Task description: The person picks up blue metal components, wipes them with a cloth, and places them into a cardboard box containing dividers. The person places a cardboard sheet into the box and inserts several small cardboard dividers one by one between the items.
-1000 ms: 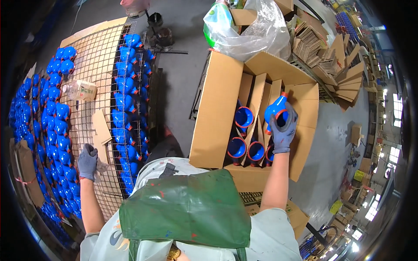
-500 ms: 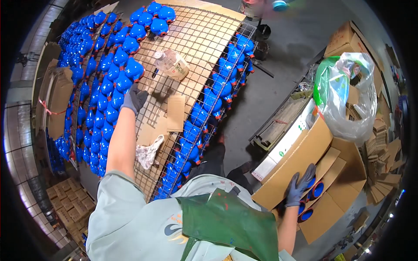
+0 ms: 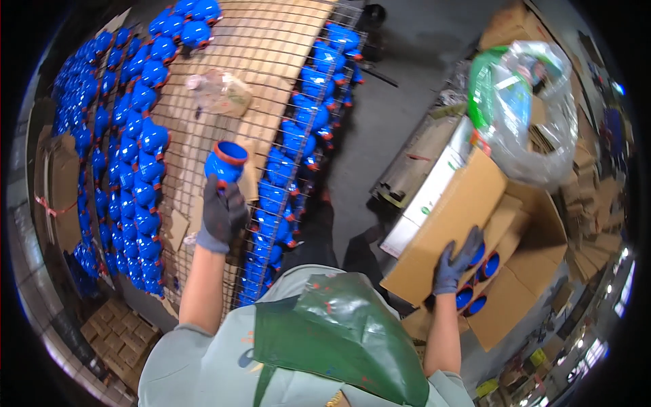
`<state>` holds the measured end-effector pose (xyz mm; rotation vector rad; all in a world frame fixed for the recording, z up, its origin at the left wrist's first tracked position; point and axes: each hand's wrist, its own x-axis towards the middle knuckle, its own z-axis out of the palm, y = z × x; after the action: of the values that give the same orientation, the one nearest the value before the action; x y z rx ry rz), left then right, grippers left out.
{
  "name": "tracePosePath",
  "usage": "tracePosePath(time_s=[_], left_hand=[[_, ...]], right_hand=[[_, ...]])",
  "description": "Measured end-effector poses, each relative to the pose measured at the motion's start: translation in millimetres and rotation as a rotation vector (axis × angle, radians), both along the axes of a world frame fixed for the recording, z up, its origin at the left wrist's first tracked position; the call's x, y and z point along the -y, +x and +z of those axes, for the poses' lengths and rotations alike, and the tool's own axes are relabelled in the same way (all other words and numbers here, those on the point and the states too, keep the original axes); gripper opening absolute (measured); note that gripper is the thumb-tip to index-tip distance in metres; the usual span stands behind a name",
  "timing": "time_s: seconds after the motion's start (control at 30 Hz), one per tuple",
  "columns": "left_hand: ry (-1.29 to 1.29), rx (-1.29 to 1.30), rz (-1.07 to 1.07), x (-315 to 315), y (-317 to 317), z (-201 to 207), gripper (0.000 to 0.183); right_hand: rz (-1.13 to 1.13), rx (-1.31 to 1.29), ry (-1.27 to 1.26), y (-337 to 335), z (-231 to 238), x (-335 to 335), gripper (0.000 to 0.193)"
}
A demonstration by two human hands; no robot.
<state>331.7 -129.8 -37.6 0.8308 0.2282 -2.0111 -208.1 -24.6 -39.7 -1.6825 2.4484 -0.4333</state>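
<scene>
My left hand (image 3: 222,214), in a dark glove, is closed around a blue round-bodied hollow piece (image 3: 222,171) with an orange-red rim. The piece is lifted above the wire-mesh table (image 3: 268,78), its mouth facing up and away. My right hand (image 3: 457,262), also gloved, lies with its fingers stretched out against the inside of an open carton (image 3: 442,230) at the right. Beside its fingers, blue pieces (image 3: 489,266) with red rims stand in the carton next to a cardboard divider (image 3: 503,222).
Rows of blue pieces (image 3: 144,136) cover the table's left side; more hang along a lower rack (image 3: 298,129). A plastic bottle (image 3: 220,93) lies on the mesh. A bulky clear plastic bag (image 3: 525,115) sits beyond the carton. Flattened cardboard (image 3: 588,220) is heaped at the far right.
My left hand has come away from the rows, toward me and to the right, with one blue piece now in it. My right hand stays at the carton. The whole view has shifted slightly.
</scene>
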Motion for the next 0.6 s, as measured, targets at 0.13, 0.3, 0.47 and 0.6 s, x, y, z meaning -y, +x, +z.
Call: tracePosePath(time_s=[0.13,0.3,0.47,0.6], left_hand=[[-0.031,0.003,-0.417,-43,-136,53,0.056],[-0.518,0.184,-1.305,-47,-305,95,0.039],[-2.193,0.588,-1.391,-83,-512,76,0.052],[-2.347,1.026,-0.643,-127,-677,-12,0.057]], right_hand=[[0.022,0.098,-0.179,0,3,-1,0.07],[0.048,1.216,-0.431,33,93,-7,0.073],[-0.221,0.986,-0.744,-114,126,-73,0.059],[-0.182,0.178,-0.687,-196,136,-74,0.061]])
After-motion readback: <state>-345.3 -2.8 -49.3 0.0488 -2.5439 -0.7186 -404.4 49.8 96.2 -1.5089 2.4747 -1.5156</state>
